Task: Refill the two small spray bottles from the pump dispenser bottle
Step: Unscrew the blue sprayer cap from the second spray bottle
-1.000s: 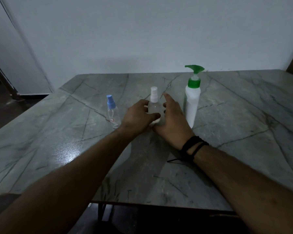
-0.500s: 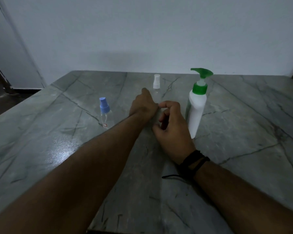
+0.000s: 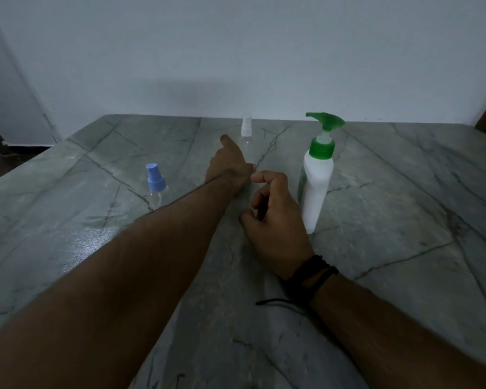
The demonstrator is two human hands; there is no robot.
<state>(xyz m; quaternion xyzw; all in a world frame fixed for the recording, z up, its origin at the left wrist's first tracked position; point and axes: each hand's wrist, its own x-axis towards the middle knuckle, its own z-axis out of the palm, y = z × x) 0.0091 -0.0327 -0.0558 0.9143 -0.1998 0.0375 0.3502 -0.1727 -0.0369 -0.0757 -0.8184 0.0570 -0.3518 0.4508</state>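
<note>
A small clear spray bottle with a white cap stands out above my left hand, which grips its lower part; my fingers are hidden behind the back of the hand. My right hand hovers just behind it, fingers loosely curled round nothing. The second small clear spray bottle, with a blue cap, stands upright to the left of my left forearm. The white pump dispenser bottle with a green pump head stands upright just right of my right hand.
All of it is on a grey veined stone table set against a white wall. A black cord bracelet is on my right wrist. A dark floor shows past the table's left edge.
My left hand has carried the white-capped bottle away from me, towards the wall. My right hand has come off that bottle and curled back beside the pump bottle.
</note>
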